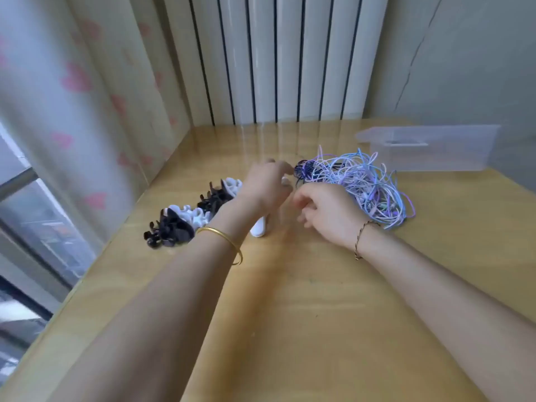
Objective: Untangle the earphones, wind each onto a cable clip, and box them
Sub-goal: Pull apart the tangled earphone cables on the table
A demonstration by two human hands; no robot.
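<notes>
A tangled heap of blue, purple, white and black earphone cables (362, 187) lies on the wooden table (304, 300), right of centre. My left hand (268, 184) reaches to the heap's left end, its fingertips at the dark strands there. My right hand (324, 210) sits just below, fingers curled at the same end of the heap; what they pinch is hidden. A row of black and white cable clips (188, 217) lies to the left of my left wrist. One white clip (259, 229) shows under my left wrist. A clear plastic box (435, 147) stands at the back right.
A curtain with pink hearts (81, 97) hangs along the table's left edge, with a window behind it. A white ribbed radiator (275, 59) stands behind the table. The box sits close to the right-hand wall.
</notes>
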